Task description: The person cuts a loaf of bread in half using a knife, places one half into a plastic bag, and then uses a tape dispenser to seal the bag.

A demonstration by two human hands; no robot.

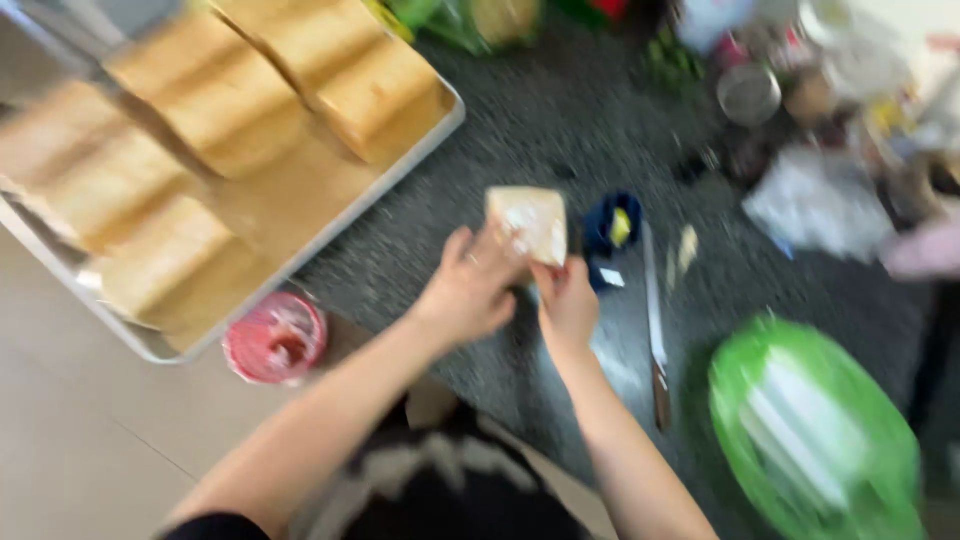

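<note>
I'm in a kitchen/bakery prep area: metal tray (420,150) w/ bread loaves (215,100), speckled dark counter (560,120), knife (655,320), jars & containers at rear

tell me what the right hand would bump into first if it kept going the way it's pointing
The right hand points up the picture, away from the person, fingers on the slice of bread. Past the bread, the small blue bowl lies just to the right of that line, so it would likely come next, though blur leaves depth unclear.
</note>
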